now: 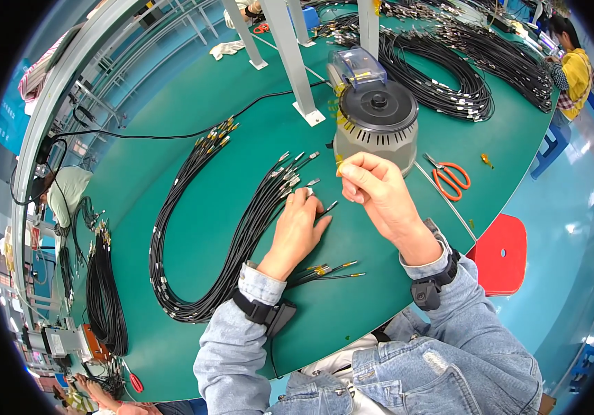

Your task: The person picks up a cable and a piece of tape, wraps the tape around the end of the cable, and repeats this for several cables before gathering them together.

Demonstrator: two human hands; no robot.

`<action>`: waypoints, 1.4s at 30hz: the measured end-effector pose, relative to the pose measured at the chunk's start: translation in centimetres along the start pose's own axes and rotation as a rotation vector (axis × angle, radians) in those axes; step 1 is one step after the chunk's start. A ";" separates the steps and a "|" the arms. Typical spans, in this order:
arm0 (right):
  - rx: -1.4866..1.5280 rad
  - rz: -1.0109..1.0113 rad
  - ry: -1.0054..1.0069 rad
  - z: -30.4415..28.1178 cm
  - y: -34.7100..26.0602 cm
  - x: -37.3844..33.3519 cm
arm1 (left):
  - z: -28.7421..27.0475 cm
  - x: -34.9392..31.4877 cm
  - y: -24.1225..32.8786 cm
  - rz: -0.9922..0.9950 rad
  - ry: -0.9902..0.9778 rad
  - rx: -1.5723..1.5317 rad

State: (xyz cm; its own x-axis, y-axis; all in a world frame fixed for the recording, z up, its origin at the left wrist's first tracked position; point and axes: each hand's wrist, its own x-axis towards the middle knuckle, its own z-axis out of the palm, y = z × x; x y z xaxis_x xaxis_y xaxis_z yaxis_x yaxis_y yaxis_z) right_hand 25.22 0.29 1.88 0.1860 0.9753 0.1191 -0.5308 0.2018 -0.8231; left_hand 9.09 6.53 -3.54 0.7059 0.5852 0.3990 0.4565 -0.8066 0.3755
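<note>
left hand (pixel 298 232): flat on the green worktop (pixel 193 104) near its near edge, fingers narrow and pressed onto the metal-tipped ends of the big cable bundle (pixel 241 242); a plain grasp not seen.
right hand (pixel 378 192): raised just in front of the tape dispenser (pixel 374 124), thumb and forefinger pinched on a small yellow tape piece (pixel 342 164).
big cable bundle: one looped bunch of thin black cables, too many to count; long axis from the near-left edge of the worktop up toward its middle, tips fanned and pointing to the far right, toward the dispenser.
second fan of tips (pixel 215 138): same loop's other end, left of the first, also pointing far right.
short cables (pixel 331 271): about three or four, between the two wrists near the near edge, yellow-banded tips pointing right.
tape dispenser: one, round, grey with dark lid, mid-worktop, several yellow strips hanging at its left rim.
scissors (pixel 451 178): one pair, orange handles, right of the dispenser, blades pointing far left.
far coils (pixel 463 62): several black coils along the far right edge.
left coil (pixel 103 290): one, hanging by the left edge.
wrist bands: two, one dark band on each denim cuff.
red stool (pixel 503 252): one, beyond the right edge.
</note>
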 end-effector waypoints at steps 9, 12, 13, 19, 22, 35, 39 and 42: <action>-0.186 0.062 -0.123 1.3 0.4 -0.6 | -4.1 -0.8 0.7 -0.762 -0.031 -1.128; -0.253 0.083 -0.225 2.2 1.6 -1.2 | -6.2 -2.4 2.6 -0.767 0.081 -1.250; -0.266 0.102 -0.275 2.3 1.9 -1.5 | -6.5 -2.9 2.9 -0.767 0.085 -1.249; -0.467 0.070 -0.374 2.7 3.1 -1.9 | -7.0 -4.6 3.7 -0.750 0.135 -1.210; -0.480 0.100 -0.369 2.8 3.4 -1.9 | -6.8 -4.9 3.9 -0.716 0.159 -1.197; -0.436 -0.090 -0.181 3.4 2.7 -2.1 | -7.0 -5.3 4.4 -0.475 0.298 -0.591; -0.647 -0.142 -0.238 3.2 2.3 -2.0 | -6.9 -5.4 3.5 -0.210 0.334 -0.124; -0.725 -0.183 -0.240 3.5 2.2 -2.1 | -6.6 -5.4 3.5 -0.072 0.369 0.058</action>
State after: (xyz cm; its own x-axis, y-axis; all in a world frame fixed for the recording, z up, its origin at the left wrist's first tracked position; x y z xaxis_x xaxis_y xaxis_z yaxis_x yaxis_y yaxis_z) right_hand 20.76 -0.96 1.75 -0.0097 0.9417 0.3362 0.1782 0.3325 -0.9261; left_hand 3.30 1.07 1.20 0.4331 0.6229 0.6515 0.5355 -0.7592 0.3699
